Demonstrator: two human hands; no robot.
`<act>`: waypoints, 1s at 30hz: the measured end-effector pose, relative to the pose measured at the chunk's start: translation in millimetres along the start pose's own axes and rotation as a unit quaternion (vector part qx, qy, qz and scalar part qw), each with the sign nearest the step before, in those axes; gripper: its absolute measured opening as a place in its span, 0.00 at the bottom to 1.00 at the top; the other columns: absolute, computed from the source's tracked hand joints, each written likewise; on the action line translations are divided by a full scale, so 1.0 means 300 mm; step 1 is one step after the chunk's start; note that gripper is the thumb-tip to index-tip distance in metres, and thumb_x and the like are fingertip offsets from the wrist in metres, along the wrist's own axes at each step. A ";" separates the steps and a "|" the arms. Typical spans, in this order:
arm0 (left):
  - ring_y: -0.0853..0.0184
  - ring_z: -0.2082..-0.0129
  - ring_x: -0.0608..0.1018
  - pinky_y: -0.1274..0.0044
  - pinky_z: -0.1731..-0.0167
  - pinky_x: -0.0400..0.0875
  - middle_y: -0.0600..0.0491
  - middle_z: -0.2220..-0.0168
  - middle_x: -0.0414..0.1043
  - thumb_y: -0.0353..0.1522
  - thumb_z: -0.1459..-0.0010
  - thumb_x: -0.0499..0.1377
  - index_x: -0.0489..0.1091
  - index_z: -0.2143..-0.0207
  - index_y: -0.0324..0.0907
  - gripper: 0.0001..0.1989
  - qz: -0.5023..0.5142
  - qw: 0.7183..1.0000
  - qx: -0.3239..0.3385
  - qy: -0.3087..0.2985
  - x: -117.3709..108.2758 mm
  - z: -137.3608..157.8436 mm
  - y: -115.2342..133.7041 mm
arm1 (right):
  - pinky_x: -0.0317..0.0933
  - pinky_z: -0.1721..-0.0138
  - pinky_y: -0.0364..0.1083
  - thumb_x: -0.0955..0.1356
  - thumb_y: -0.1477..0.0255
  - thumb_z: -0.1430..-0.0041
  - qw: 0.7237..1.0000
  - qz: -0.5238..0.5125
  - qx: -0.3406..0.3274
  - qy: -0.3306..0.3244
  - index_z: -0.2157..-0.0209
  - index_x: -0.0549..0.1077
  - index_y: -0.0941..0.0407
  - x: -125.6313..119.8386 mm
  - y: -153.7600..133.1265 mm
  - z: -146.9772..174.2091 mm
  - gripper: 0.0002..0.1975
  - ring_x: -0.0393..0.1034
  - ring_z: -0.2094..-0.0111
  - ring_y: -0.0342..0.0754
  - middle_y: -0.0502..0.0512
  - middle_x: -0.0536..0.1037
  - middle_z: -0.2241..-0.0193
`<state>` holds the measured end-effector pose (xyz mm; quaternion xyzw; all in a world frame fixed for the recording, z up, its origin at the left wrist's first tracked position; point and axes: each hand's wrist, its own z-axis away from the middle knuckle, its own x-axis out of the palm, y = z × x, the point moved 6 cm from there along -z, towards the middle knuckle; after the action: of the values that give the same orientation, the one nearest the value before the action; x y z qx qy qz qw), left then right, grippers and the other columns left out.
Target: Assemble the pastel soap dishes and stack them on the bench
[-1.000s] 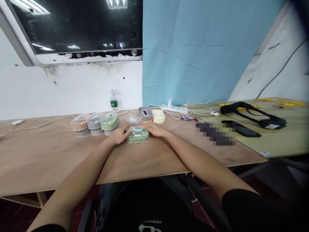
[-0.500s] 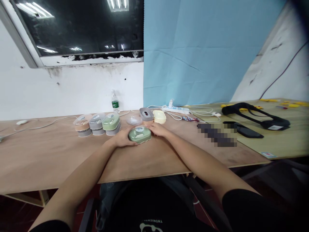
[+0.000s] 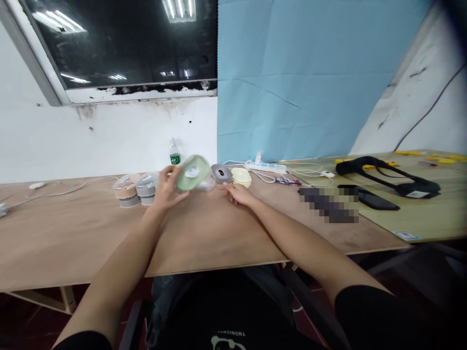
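My left hand (image 3: pixel 168 189) is closed around the edge of a green box (image 3: pixel 192 173), holding it tilted up above the table (image 3: pixel 219 238), with its pale round sticker turned toward me; the box is a little blurred. My right hand (image 3: pixel 239 193) is low over the table, fingers loosely curled and narrow, just beside a gray box (image 3: pixel 221 172); I cannot tell whether my fingertips touch it. Right behind that hand sits a pile of pale yellow lids (image 3: pixel 241 177), next to the gray box. A clear cover (image 3: pixel 207 183) shows partly behind my green box. To the left of my left hand are two stacks side by side, a peach box (image 3: pixel 126 183) over a gray base and an all-gray pair (image 3: pixel 146 186). A water bottle (image 3: pixel 174 154) stands near the wall, its lower part hidden. Farther right, a power strip (image 3: pixel 265 167) lies among white cables.
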<state>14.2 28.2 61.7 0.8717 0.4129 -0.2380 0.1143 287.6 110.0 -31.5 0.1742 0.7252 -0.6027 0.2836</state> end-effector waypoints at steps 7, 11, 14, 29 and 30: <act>0.50 0.42 0.59 0.61 0.43 0.57 0.39 0.44 0.52 0.39 0.58 0.68 0.48 0.37 0.34 0.50 -0.137 0.926 -0.270 0.225 -0.271 0.100 -0.320 | 0.50 0.75 0.42 0.58 0.51 0.39 0.973 0.094 -0.093 0.189 0.79 0.69 0.56 -0.108 -0.029 0.002 0.27 0.63 0.78 0.44 0.51 0.71 0.83; 0.47 0.40 0.58 0.55 0.42 0.53 0.36 0.40 0.53 0.39 0.57 0.67 0.45 0.36 0.32 0.51 -0.182 0.868 -0.400 0.233 -0.316 0.199 -0.432 | 0.48 0.74 0.43 0.59 0.55 0.38 0.947 0.127 -0.087 0.282 0.78 0.70 0.57 -0.193 -0.010 0.011 0.24 0.63 0.75 0.45 0.53 0.73 0.80; 0.46 0.39 0.58 0.51 0.43 0.51 0.37 0.38 0.54 0.40 0.56 0.66 0.45 0.37 0.35 0.49 -0.176 0.841 -0.464 0.214 -0.298 0.253 -0.470 | 0.50 0.72 0.43 0.58 0.57 0.38 0.934 0.136 -0.064 0.323 0.75 0.72 0.57 -0.251 0.025 0.017 0.22 0.64 0.72 0.46 0.54 0.75 0.76; 0.43 0.36 0.48 0.49 0.42 0.41 0.34 0.35 0.44 0.48 0.39 0.53 0.36 0.36 0.33 0.42 -0.064 0.852 -0.469 0.225 -0.251 0.296 -0.469 | 0.56 0.65 0.44 0.63 0.64 0.42 0.940 0.146 0.031 0.306 0.65 0.74 0.55 -0.270 0.139 -0.027 0.12 0.69 0.64 0.49 0.55 0.78 0.66; 0.43 0.36 0.47 0.49 0.42 0.40 0.33 0.35 0.43 0.48 0.39 0.52 0.36 0.36 0.32 0.42 -0.080 0.847 -0.469 0.237 -0.261 0.291 -0.460 | 0.56 0.65 0.44 0.63 0.64 0.42 0.940 0.150 0.029 0.305 0.65 0.74 0.55 -0.267 0.137 -0.028 0.12 0.69 0.65 0.49 0.55 0.77 0.66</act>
<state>-163.3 28.8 26.2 0.7085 0.5578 0.1891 0.3887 372.8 134.2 -12.7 0.4643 0.7249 -0.4918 0.1306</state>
